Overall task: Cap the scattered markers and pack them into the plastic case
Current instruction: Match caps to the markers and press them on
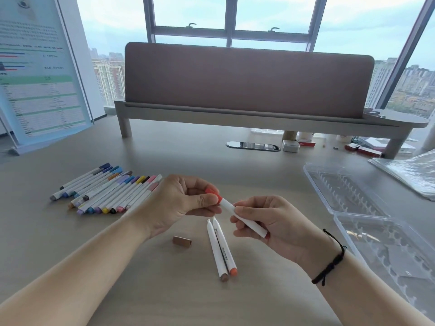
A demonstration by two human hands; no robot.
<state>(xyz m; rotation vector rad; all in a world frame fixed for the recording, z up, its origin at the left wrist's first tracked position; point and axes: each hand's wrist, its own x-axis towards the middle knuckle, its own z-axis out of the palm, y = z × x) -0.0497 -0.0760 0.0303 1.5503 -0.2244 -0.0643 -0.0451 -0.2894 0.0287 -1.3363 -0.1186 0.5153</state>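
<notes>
The left hand [181, 203] pinches a red cap [214, 195] between thumb and curled fingers at the tip of a white marker [244, 220], whose barrel the right hand [270, 224] grips in its fingertips above the worktop [164, 290]. Just below lie two uncapped white markers [221, 250] side by side, with a loose brown cap [181, 241] near them. A row of capped markers [108, 191] lies to the left, and the open clear plastic case [367, 215] sits at the right.
</notes>
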